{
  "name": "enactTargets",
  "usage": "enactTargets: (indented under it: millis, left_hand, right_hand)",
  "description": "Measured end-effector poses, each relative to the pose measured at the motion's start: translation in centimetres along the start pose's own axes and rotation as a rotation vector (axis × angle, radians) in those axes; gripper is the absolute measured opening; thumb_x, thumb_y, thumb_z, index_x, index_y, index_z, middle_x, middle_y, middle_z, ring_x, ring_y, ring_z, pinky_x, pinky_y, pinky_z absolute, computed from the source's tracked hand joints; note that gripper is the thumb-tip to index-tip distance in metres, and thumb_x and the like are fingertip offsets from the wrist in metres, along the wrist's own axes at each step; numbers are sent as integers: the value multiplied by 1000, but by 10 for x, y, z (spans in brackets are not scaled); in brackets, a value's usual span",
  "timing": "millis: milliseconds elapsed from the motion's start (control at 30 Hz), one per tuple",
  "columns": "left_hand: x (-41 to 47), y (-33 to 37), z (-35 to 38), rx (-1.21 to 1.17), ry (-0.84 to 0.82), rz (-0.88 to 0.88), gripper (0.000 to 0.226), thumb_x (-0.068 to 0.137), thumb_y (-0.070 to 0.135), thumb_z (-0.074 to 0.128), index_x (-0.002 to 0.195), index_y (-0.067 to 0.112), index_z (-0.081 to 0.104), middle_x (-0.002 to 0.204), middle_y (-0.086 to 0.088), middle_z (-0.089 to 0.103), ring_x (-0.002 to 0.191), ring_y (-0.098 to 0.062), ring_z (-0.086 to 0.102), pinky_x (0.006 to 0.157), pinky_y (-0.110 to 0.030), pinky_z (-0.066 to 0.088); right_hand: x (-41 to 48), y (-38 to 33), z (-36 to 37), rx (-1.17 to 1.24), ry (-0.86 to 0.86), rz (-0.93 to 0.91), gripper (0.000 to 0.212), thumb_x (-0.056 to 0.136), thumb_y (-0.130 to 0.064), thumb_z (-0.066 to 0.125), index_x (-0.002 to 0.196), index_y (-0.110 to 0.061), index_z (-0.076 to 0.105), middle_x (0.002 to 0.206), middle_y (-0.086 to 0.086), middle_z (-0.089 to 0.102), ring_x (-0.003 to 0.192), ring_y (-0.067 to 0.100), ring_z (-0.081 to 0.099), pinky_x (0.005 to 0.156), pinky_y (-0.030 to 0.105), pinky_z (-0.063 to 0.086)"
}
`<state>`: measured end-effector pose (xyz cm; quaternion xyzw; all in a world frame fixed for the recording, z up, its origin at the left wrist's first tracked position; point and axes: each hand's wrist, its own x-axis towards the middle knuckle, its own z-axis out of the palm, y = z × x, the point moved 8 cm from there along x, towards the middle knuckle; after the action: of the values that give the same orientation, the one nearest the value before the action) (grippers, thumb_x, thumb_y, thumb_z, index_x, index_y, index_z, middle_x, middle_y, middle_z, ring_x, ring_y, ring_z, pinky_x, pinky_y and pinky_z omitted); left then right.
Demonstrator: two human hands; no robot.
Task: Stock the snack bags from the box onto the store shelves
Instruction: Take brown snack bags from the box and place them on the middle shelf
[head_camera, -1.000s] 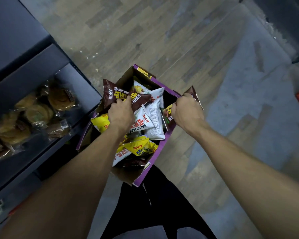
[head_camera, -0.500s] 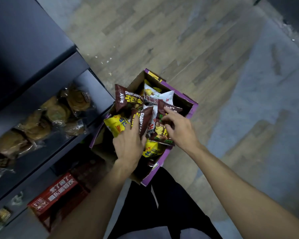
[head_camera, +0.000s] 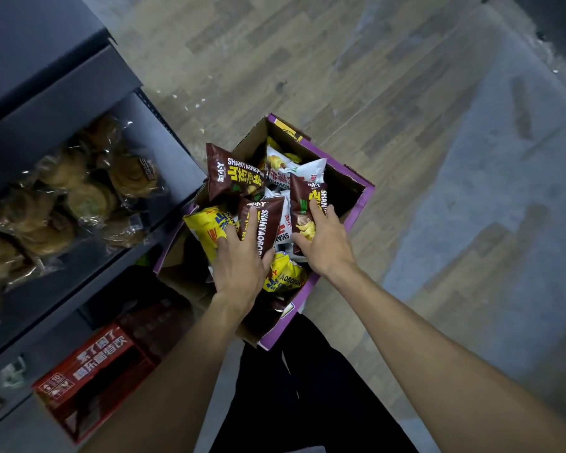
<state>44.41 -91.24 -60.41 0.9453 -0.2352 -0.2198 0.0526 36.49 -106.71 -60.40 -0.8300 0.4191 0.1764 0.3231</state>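
Note:
An open purple-edged cardboard box (head_camera: 360,204) sits on the floor below me, filled with several brown, yellow and white snack bags. My left hand (head_camera: 239,266) grips an upright brown snack bag (head_camera: 265,220) in the middle of the box. My right hand (head_camera: 324,243) holds a second brown snack bag (head_camera: 303,204) just to its right. Another brown bag (head_camera: 232,173) leans against the box's left wall. A yellow bag (head_camera: 206,228) lies under my left fingers. The dark store shelves (head_camera: 62,103) stand to the left of the box.
Clear-wrapped pastries (head_camera: 89,191) fill the middle shelf at left. A red carton (head_camera: 92,371) lies on the lowest level beside the box. Wooden floor (head_camera: 307,60) stretches ahead and grey floor to the right. My dark trousers (head_camera: 307,387) are right behind the box.
My right hand left the box's right edge and came into the box with a brown bag. My left hand shifted down onto another brown bag. My view slid, showing more of the lower shelf.

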Motion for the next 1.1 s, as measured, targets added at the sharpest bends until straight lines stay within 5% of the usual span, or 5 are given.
enactTargets:
  millis: [267, 433, 1100]
  left_hand:
    - [-2, -4, 1, -192, -51, -48, 79, 89, 59, 51, 154, 41, 8, 122, -19, 43, 101, -38, 52, 83, -44, 50]
    - [-4, 1, -7, 11, -83, -29, 89, 85, 55, 61, 152, 44, 4, 109, -10, 59, 93, -30, 61, 71, -37, 51]
    - [-59, 18, -106, -90, 163, -199, 83, 82, 48, 69, 150, 42, 21, 105, -2, 64, 97, -28, 64, 69, -35, 43]
  right_hand:
    - [-2, 5, 4, 80, -25, 42, 102, 78, -43, 79, 153, -40, 9, 131, 11, 55, 117, 32, 56, 92, 41, 48]
    - [-8, 7, -1, -35, -26, 48, 104, 79, -48, 76, 153, -42, 4, 131, 12, 55, 114, 33, 58, 86, 38, 49]
    - [-74, -39, -76, -131, 104, -149, 90, 81, -51, 72, 153, -39, 18, 121, 9, 56, 105, 28, 62, 77, 35, 45]
